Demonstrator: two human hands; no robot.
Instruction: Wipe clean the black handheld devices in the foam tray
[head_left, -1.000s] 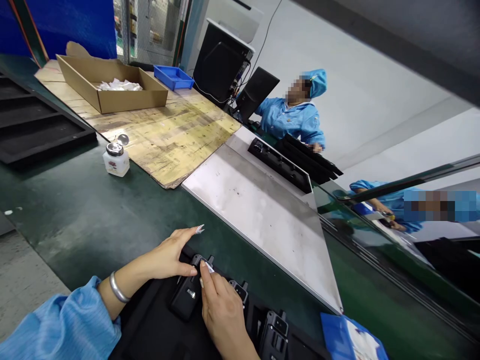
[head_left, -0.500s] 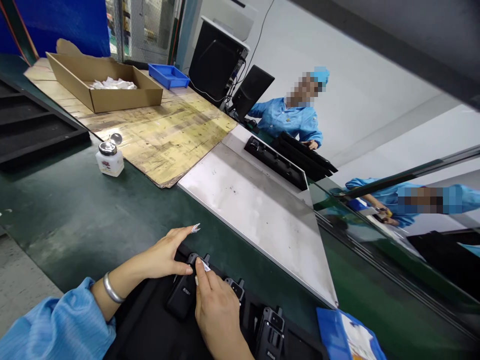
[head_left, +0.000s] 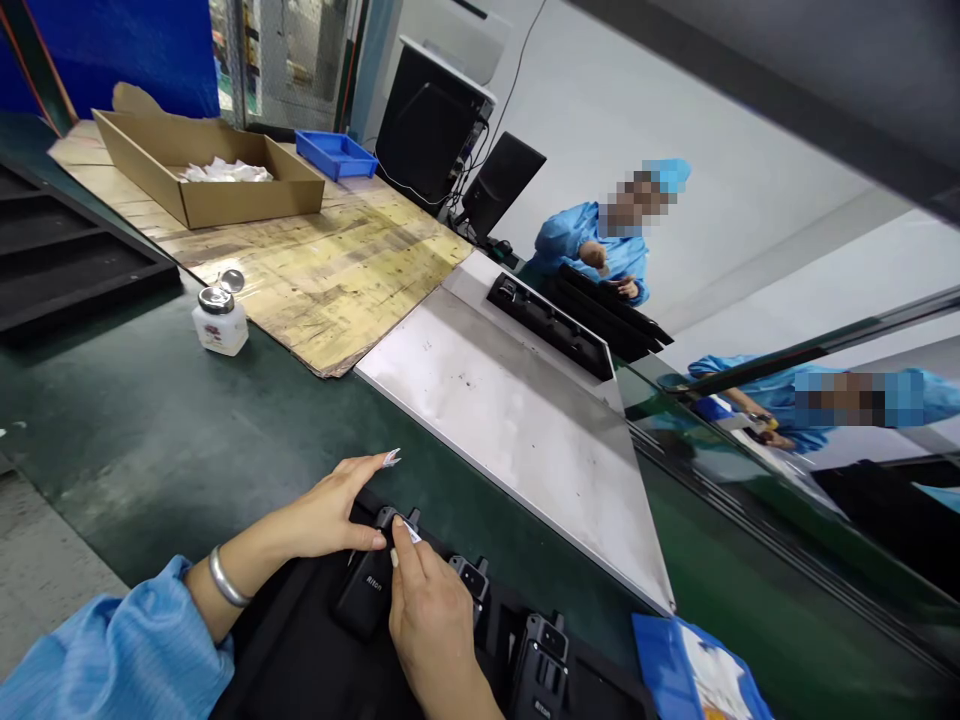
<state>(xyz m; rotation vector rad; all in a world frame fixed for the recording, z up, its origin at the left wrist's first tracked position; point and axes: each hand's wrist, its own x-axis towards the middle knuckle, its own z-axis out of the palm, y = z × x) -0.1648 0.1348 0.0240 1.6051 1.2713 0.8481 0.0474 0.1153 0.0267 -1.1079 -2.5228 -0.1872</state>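
Note:
A black device marked "Riton" (head_left: 365, 594) lies in a black tray (head_left: 300, 650) at the bottom centre. My left hand (head_left: 341, 510) is open, its thumb by the device's top and its fingers stretched out, a small white piece at the index fingertip. My right hand (head_left: 433, 610) rests over the device's right side, fingers together at its top edge, with a small white and blue label at the fingertips. Two more black devices sit to the right, one (head_left: 471, 580) partly behind my right hand and another (head_left: 541, 665) farther right.
A white bottle (head_left: 220, 322) stands on the green table (head_left: 150, 430). Beyond are a cardboard box (head_left: 247, 203), a blue tray (head_left: 336, 156) and a white board (head_left: 517, 420). A blue packet (head_left: 667, 660) lies lower right. Two people in blue work behind.
My hands have hardly moved. The person across the table has shifted to the right and raised a hand in front of the chest.

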